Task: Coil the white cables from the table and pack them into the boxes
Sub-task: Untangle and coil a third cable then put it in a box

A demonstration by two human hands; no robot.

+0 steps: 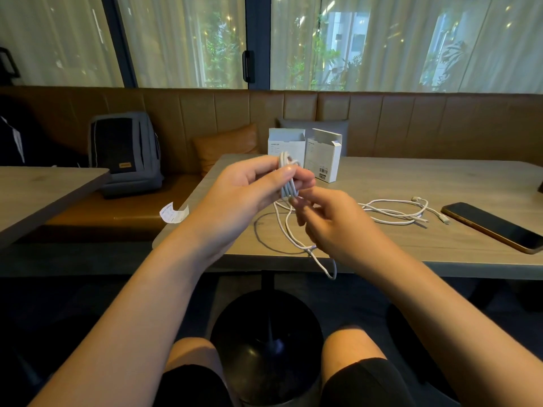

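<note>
My left hand (249,186) grips a partly wound coil of white cable (287,183) above the table. Its loose tail (296,239) hangs down to the tabletop and trails over the near edge. My right hand (326,221) sits just below the coil, its fingers curled and pinching the cable's loose strand. A second white cable (393,211) lies uncoiled on the table to the right. Two white boxes stand open at the back: the left box (286,142) partly behind the coil, the right box (323,155) beside it.
A dark phone (496,226) lies flat at the right of the wooden table (440,183). A paper slip (173,212) and a grey backpack (126,151) sit on the brown bench to the left. Another table (38,192) stands at far left.
</note>
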